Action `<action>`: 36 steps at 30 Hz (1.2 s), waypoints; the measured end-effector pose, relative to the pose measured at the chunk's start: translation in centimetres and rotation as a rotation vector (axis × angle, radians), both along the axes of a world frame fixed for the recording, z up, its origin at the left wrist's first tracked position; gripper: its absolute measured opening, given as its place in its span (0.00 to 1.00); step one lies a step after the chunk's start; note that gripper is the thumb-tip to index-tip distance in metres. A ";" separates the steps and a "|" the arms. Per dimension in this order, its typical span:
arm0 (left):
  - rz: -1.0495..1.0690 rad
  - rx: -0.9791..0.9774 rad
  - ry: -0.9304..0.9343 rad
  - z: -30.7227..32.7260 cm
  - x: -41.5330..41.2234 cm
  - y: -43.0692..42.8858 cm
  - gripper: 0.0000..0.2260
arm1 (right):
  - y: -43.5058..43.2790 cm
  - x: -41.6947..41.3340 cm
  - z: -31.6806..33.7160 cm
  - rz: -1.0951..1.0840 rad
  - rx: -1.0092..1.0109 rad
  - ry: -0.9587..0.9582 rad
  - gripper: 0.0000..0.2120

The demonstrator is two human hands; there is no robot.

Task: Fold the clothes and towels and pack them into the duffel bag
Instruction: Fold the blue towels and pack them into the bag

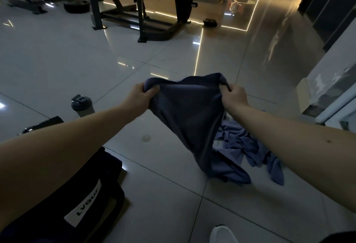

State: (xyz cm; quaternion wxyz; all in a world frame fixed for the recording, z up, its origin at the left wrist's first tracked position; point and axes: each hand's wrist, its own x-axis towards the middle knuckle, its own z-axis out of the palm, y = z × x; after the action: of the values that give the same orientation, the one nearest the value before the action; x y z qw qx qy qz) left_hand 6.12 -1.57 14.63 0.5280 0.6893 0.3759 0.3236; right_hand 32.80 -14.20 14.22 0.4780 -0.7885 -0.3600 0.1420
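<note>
- Two bare hands hold up one dark blue cloth, thick and soft like a towel, above the glossy pale tiled floor.
- At one upper corner the left hand has its fingers curled round a bunched fold, with the thumb pressed on top.
- At the opposite corner the right hand grips the same way, closed tight on the fabric.
- With the hands spread apart, the top edge is drawn out between them and the rest hangs in a narrowing drape. I take this as a way to shake the cloth flat and find its edges before the first fold.
- The lowest tip of the cloth hangs down over a heap of lighter blue crumpled clothes on the floor below the right forearm. I cannot tell whether the tip touches the heap.
- That heap is wholly unfolded, so most of the work looks to be ahead.
- A black fabric duffel bag with a white label lies on the floor under the left forearm. It is close enough for folded pieces to go straight in, though I cannot tell whether its mouth is open.
- A grey-lidded shaker bottle stands upright beyond the bag, well apart from the cloth.
- Farther off stands a dark metal gym bench frame, clear of the working space.
</note>
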 end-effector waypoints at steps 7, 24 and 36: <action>0.186 0.247 0.061 2.4 0.9 0.8 0.11 | 0.3 0.5 2.3 -0.031 0.083 0.002 0.13; 0.211 0.517 0.136 17.2 -0.5 -1.1 0.11 | -3.5 -1.2 12.8 0.248 0.003 -0.425 0.15; 0.295 0.573 0.139 21.3 -1.7 -1.2 0.15 | -3.5 -1.4 17.8 0.011 0.227 -0.276 0.16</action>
State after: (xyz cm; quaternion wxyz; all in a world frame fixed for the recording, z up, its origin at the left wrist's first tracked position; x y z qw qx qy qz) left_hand 4.42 -2.72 35.89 0.2331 0.7683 0.4006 0.4415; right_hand 31.40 -17.70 32.05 0.5090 -0.7396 -0.4403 -0.0067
